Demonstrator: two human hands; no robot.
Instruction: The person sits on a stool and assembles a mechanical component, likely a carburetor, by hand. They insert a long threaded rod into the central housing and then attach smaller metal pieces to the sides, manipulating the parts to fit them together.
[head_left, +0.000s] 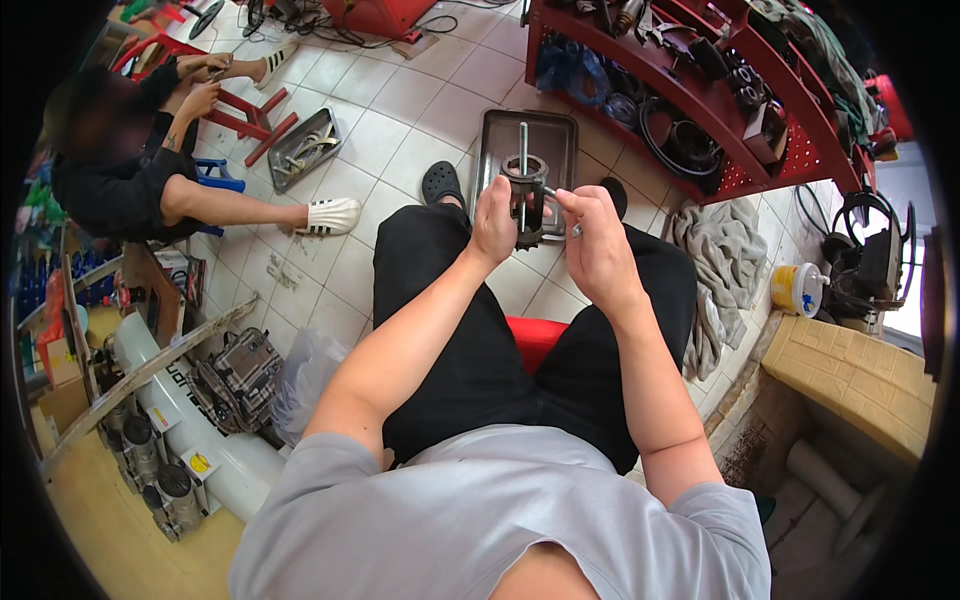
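In front of my knees, my left hand [493, 222] is closed around the side of a dark metal frame-like part [524, 172] with a ring at its top. A bright threaded rod [523, 138] stands upright through that ring. My right hand [598, 235] pinches a slim metal rod [551, 191] against the part's right side. A small silver end shows under my right fingers; what it belongs to is hidden. Just beyond my hands, a grey metal tray [482, 135] lies on the tiled floor, partly covered by the part.
A red shelf rack [640, 80] with metal parts stands at far right. A grey cloth [722, 255] and white bucket [797, 288] lie nearer. Left are a seated person [130, 150], a second tray [334, 126] and a white tank [215, 430]. A red seat [532, 340] is under me.
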